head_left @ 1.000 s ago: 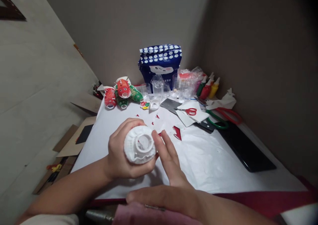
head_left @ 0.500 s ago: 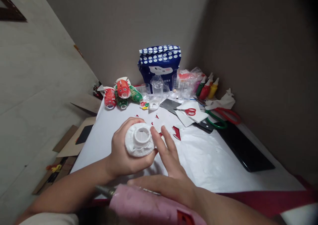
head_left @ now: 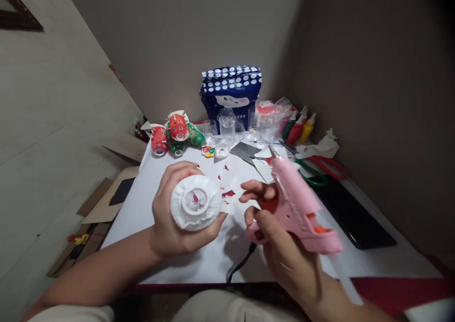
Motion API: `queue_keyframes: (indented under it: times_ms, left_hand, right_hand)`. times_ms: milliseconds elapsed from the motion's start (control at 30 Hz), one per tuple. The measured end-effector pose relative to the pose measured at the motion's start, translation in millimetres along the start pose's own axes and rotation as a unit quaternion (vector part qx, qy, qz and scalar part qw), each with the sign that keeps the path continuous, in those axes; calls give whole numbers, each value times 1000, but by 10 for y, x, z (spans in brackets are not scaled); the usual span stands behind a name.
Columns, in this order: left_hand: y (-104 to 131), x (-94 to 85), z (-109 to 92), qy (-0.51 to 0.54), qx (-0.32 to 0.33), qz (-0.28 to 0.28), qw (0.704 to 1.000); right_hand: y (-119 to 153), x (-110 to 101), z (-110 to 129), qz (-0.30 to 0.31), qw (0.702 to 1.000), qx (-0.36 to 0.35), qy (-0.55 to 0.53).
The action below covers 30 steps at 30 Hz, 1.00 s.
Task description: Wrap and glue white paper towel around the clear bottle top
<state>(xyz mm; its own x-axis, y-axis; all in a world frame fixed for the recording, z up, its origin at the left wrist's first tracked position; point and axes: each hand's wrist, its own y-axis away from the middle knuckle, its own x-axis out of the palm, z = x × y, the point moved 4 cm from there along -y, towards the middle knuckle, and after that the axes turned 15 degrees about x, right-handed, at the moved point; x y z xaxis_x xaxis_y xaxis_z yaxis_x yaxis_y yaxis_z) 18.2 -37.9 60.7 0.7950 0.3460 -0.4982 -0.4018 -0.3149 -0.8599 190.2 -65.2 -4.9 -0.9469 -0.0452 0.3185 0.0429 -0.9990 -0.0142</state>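
My left hand point(head_left: 161, 218) is wrapped round a white, cloth-covered bottle-like piece point(head_left: 177, 203). Its round open neck faces me, and a bit of red shows through the hole. In my right hand point(head_left: 284, 241) is a pink hot glue gun point(head_left: 296, 189), nozzle tilted up and away. A clear glue stick point(head_left: 344, 279) sticks out of its back end, and a black cord point(head_left: 241, 263) hangs from its handle. Between the hands, small red scraps point(head_left: 228, 194) lie on the white table cover point(head_left: 142, 203). The gun and the white piece are apart.
Red and green fish-like figures point(head_left: 177, 127) are piled at the back left. Behind stand a blue bag point(head_left: 231, 87), clear plastic cups point(head_left: 226, 123) and paint bottles point(head_left: 295, 131). Scissors with green and red handles point(head_left: 329, 166) and a black flat panel point(head_left: 351, 213) lie right.
My right hand has drawn back from the white piece and swung the glue gun up to the right, from low in front of me. The white piece has tilted slightly in my left hand.
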Motion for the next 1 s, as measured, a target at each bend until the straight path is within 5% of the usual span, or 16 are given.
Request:
queue_keyframes:
  times_ms: [233, 433, 700, 833, 1000]
  left_hand:
    - [161, 31, -29, -80, 55, -45, 994]
    - [234, 74, -68, -46, 133, -27, 990]
    - [242, 206, -44, 62, 22, 88, 994]
    - [238, 215, -2, 23, 26, 106, 994]
    - [215, 207, 15, -17, 55, 95, 994]
  right_hand:
    - [-7, 348, -107, 53, 998, 13, 7]
    - [2, 347, -113, 35, 996, -26, 80]
    - [-62, 268, -294, 55, 998, -2, 25]
    - [-90, 255, -340, 45, 998, 38, 16]
    - [-53, 122, -213, -18, 997, -7, 72]
